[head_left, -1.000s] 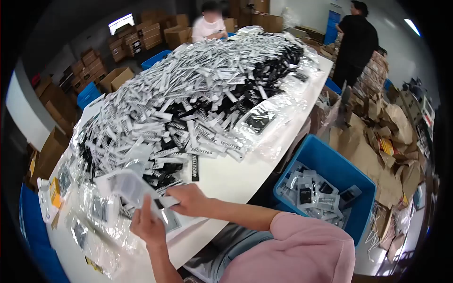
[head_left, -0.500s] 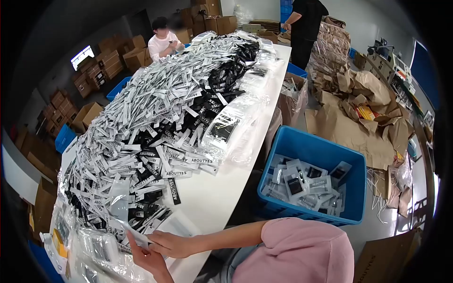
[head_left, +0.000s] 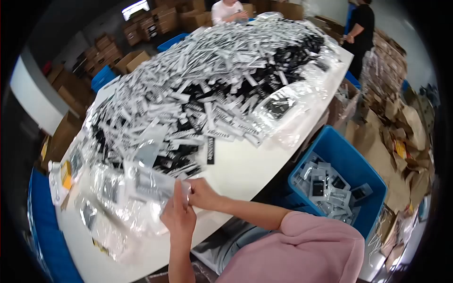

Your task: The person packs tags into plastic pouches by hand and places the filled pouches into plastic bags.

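Observation:
A clear plastic pouch [head_left: 150, 183] with faint print is stretched out over the near part of the white table [head_left: 236, 172]. Its right end is between my hands: my left hand [head_left: 180, 212] is closed on it from below, index finger pointing up along it. Pinched at the same end is my right hand [head_left: 204, 194], its fingertips partly hidden. Just beyond the pouch rises a big heap of slim white and black packets [head_left: 188, 70], some marked ABOUTYES. One black packet [head_left: 210, 152] lies at the heap's near edge.
Clear plastic bags [head_left: 113, 207] lie left of my hands, and more plastic wrapping [head_left: 288, 111] lies right of the heap. A blue bin [head_left: 373, 188] holds filled pouches. Brown paper [head_left: 377, 146] covers the right side. Two people [head_left: 229, 12] are across the table.
The camera view has swung, so table, heap and bin sit differently in it. The pouch, upright and narrow before, now lies spread flatter in front of my hands.

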Tool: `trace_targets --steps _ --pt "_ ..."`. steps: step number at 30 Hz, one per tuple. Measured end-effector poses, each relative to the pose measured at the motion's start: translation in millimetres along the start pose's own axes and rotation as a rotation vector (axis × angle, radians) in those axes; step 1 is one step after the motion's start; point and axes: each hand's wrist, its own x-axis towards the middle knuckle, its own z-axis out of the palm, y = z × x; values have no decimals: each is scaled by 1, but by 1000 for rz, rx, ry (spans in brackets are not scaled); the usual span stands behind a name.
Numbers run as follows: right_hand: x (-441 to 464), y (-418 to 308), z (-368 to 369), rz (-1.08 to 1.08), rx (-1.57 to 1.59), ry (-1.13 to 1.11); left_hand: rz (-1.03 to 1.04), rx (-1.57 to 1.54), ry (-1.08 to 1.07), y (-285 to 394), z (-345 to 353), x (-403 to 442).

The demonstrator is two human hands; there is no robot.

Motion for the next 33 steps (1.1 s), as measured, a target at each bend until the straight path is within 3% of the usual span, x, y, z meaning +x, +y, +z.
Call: trace_targets --steps 4,7,10,13,14,15,16,17,19,20,23,24,25,27,28,29,30,31,32,33 --pt "1 6 2 -64 7 55 6 40 -13 5 0 -5" --pt "1 9 -4 10 72 -75 -17 31 -36 12 -8 -7" --pt "5 24 -13 -75 85 -236 -192 -520 -430 -2 -43 4" --pt "4 9 -28 -69 -23 -366 276 -130 -66 -22 -62 32" --pt "5 4 -30 -68 -124 -436 308 -97 -129 -27 -67 38" --pt "6 0 -27 -209 -136 -426 341 -63 -191 -31 -71 44" --pt "7 -6 -27 -204 -133 -437 145 -174 -420 -34 -76 47" --pt "9 -13 -29 -188 -165 -461 134 -176 -421 -35 -78 51" --pt "13 -17 -31 -66 -110 -463 -179 -477 -768 -38 -81 58" --pt "16 -14 -31 -62 -108 -465 -52 -529 -653 -39 -75 57" --pt "19 -7 -35 -27 -91 -510 -122 -384 -701 -41 -72 60" --pt "19 -9 -36 57 27 -538 -241 -612 -710 -50 -67 55" --pt "19 -10 -38 140 146 -563 -243 -613 -710 -56 -60 51" --pt "18 -17 -42 203 205 -514 -427 -902 -635 -62 -53 43" --pt "19 -22 -45 262 190 -507 -427 -903 -636 -61 -52 41" --pt "21 -25 -47 321 172 -500 -387 -696 -600 -58 -51 40" --pt "19 -24 -43 322 168 -499 -346 -491 -560 -55 -50 39" --pt "16 -22 -36 150 -19 -474 -343 -496 -561 -55 -46 35" --pt "14 -22 -31 -22 -206 -441 -351 -615 -562 -55 -39 29" --pt "12 -27 -32 1 -180 -494 -357 -734 -565 -53 -36 25"
